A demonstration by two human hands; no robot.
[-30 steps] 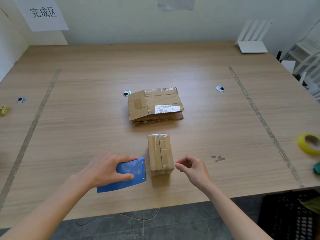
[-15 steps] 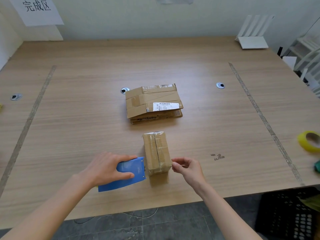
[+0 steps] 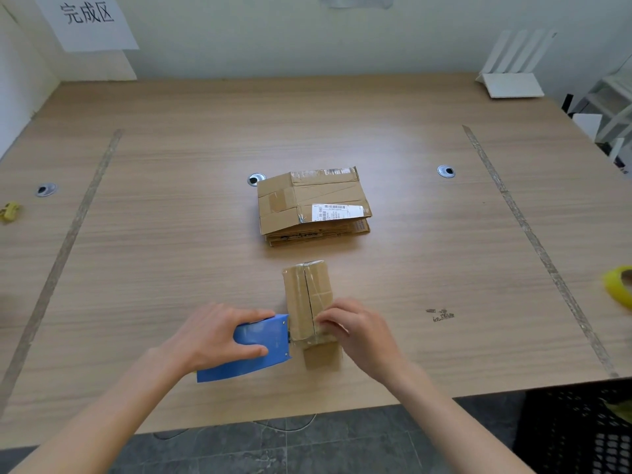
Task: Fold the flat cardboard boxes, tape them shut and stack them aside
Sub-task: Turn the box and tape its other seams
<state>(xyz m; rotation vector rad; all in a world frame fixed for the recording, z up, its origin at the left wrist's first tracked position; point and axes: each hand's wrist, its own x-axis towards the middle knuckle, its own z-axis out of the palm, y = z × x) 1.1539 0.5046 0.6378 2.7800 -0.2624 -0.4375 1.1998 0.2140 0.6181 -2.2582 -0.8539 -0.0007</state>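
A small folded cardboard box (image 3: 306, 292) stands near the front of the wooden table (image 3: 171, 200), its top seam running away from me. My left hand (image 3: 215, 333) grips a blue tape dispenser (image 3: 254, 347) whose edge touches the box's left side. My right hand (image 3: 355, 331) rests on the near top corner of the box, fingers pressed down on it. Behind the box lies a stack of flat cardboard boxes (image 3: 313, 206) with a white shipping label on top.
A yellow tape roll (image 3: 619, 285) lies at the right table edge and a small yellow object (image 3: 9, 211) at the far left. A white rack (image 3: 513, 68) stands at the back right. A black crate (image 3: 578, 429) sits on the floor at the right. Grey tape lines cross the table.
My right hand moved left from beside the box onto its near top corner. The left hand and dispenser stayed against the box's left side.
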